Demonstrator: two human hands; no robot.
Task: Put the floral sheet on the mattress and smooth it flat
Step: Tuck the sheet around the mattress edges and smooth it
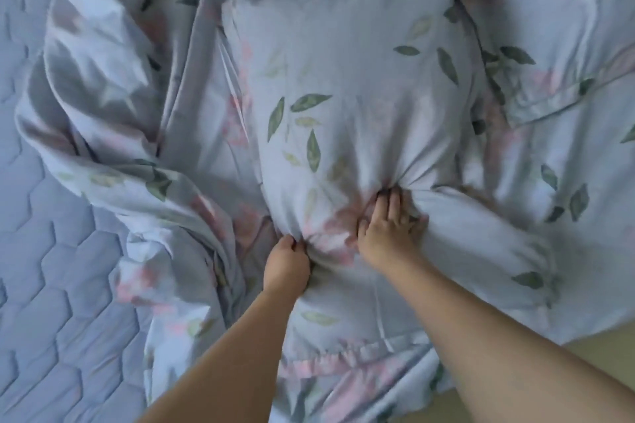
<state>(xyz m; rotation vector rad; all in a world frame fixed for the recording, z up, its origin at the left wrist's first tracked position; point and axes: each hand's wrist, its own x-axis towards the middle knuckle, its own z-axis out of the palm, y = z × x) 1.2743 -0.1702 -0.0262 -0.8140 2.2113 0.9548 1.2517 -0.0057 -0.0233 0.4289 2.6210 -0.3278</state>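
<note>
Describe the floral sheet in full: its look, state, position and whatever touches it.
The pale blue-grey floral sheet, printed with green leaves and pink blossoms, looks like soft thin woven cloth with a gathered pink ruffle along its near edge. It lies crumpled in deep folds over the blue quilted mattress, whose hexagon-stitched left side is uncovered. The left hand grips a bunch of cloth, the right hand clutches another beside it, and creases radiate from both.
</note>
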